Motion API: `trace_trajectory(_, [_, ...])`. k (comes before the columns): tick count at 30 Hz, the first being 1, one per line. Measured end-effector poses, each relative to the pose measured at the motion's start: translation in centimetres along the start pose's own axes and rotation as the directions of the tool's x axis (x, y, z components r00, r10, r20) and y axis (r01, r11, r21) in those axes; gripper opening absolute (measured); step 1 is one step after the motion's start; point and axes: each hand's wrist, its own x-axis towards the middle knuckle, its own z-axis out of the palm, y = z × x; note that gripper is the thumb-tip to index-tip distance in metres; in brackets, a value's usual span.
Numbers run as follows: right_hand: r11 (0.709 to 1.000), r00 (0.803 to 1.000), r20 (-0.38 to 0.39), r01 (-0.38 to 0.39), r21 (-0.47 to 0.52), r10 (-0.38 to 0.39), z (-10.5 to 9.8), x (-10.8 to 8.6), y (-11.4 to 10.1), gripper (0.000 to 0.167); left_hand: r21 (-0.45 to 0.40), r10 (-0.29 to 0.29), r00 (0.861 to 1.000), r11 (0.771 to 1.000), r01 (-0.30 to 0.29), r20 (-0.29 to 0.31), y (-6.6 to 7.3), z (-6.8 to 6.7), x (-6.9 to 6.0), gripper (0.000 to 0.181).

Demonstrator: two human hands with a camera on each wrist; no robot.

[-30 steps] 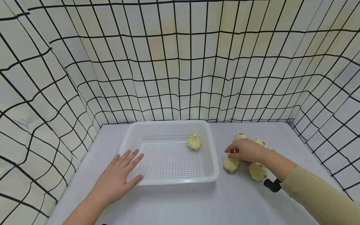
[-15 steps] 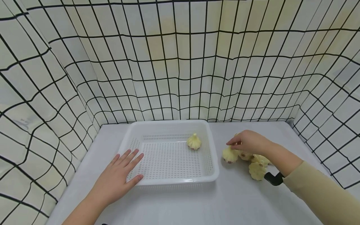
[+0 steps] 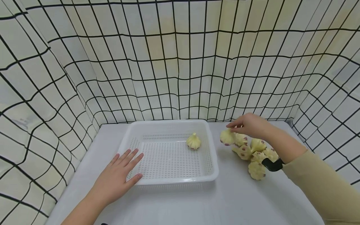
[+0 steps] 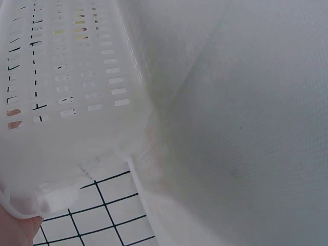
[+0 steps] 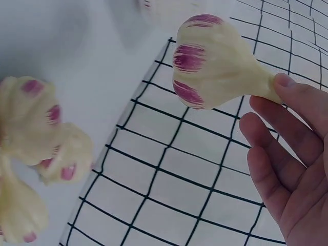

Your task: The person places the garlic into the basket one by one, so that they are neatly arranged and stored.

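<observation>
In the head view my right hand [image 3: 250, 125] holds up a garlic bulb [image 3: 226, 137], pale yellow with purple patches, just right of the basket. The right wrist view shows thumb and forefinger pinching the stem of this garlic bulb [image 5: 215, 64]. My left hand [image 3: 115, 179] lies with fingers spread over the left front corner of the white perforated basket [image 3: 180, 180]. One garlic bulb [image 3: 193, 141] stands inside the basket, near its right wall. The left wrist view mostly catches the basket's slotted side [image 4: 66, 138], with part of the left hand [image 4: 15, 228] at the lower left edge.
Several more garlic bulbs [image 3: 257, 157] lie in a cluster on the white table [image 3: 191, 203], right of the basket and below the right forearm. Black netting [image 3: 180, 68] over white sheeting walls the back and both sides. A black strap [image 3: 272, 164] circles the right wrist.
My right hand has lifted the garlic bulb off the table and moved it away from me, uncovering the cluster. The left hand and the basket have stayed in place.
</observation>
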Motion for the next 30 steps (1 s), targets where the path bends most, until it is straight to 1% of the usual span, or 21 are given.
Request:
trace_trajectory(4, [1.0, 1.0, -0.011, -0.015, 0.023, 0.016, -0.9, 1.1, -0.9, 0.025, -0.002, -0.001, 1.0, 1.0, 0.001, 0.0, 0.0, 0.0, 0.0, 0.066])
trace_trajectory(8, [0.999, 1.0, -0.019, -0.005, 0.046, 0.006, -1.3, 2.5, -1.8, 0.023, -0.003, 0.0, 1.0, 1.0, 0.0, -0.001, -0.1, 0.0, 0.0, 0.067])
trace_trajectory(11, [0.999, 0.999, -0.033, 0.023, 0.045, -0.022, -1.5, 3.6, -2.6, 0.023, -0.006, 0.001, 1.0, 1.0, -0.001, -0.001, -0.2, 0.1, 0.0, 0.067])
trace_trajectory(15, [0.997, 0.996, -0.044, 0.079, 0.026, -0.077, -1.5, 5.0, -3.9, 0.022, -0.007, -0.001, 1.0, 1.0, 0.001, -0.001, -0.1, 0.0, 0.0, 0.067])
trace_trajectory(18, [0.995, 0.995, -0.03, 0.097, 0.024, -0.097, -1.4, 6.0, -5.0, 0.022, -0.004, -0.005, 1.0, 1.0, 0.005, 0.0, -0.1, 0.0, 0.0, 0.068])
trace_trajectory(23, [0.997, 0.997, 0.011, 0.074, 0.033, -0.075, -1.0, 7.8, -7.0, 0.023, 0.0, -0.006, 1.0, 1.0, 0.006, -0.001, 0.0, 0.0, 0.1, 0.068])
trace_trajectory(27, [0.997, 0.996, 0.034, 0.076, 0.027, -0.077, -0.2, 9.5, -8.4, 0.023, -0.005, -0.01, 1.0, 1.0, 0.01, 0.002, 0.0, 0.0, 0.0, 0.069])
trace_trajectory(30, [0.995, 0.994, 0.052, 0.094, 0.022, -0.095, 0.6, 10.6, -9.4, 0.023, 0.001, -0.008, 1.0, 1.0, 0.008, -0.002, -0.1, 0.1, 0.0, 0.069])
